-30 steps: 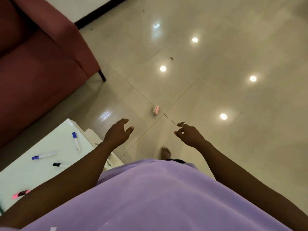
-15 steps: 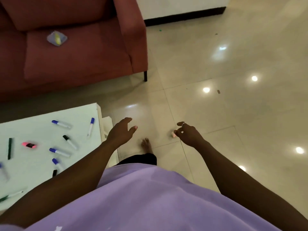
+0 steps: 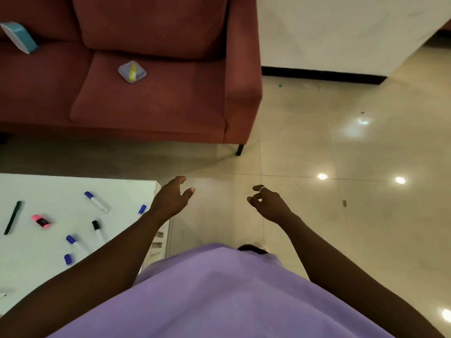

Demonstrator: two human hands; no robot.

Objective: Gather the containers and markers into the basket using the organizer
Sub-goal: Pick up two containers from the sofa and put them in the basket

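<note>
Both empty: left hand (image 3: 172, 202) spread beyond white worktop's (image 3: 48, 240) right edge, nearer blue-capped white marker (image 3: 95, 201) lying leftward, angled; right hand (image 3: 269, 203) loosely curled.

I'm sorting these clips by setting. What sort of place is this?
Most likely a home living room: a red sofa on a glossy tiled floor, and a low white table strewn with markers.

A loose lilac top (image 3: 219, 296) of smooth, plain cloth covers the person's front. Both forearms are bare, with no sleeves showing. The right hand (image 3: 271, 203) wears a thin pale ring (image 3: 262, 189) on one finger; the left hand (image 3: 170, 200) wears nothing. Below the top's hem, dark cloth (image 3: 251, 248) shows.
</note>
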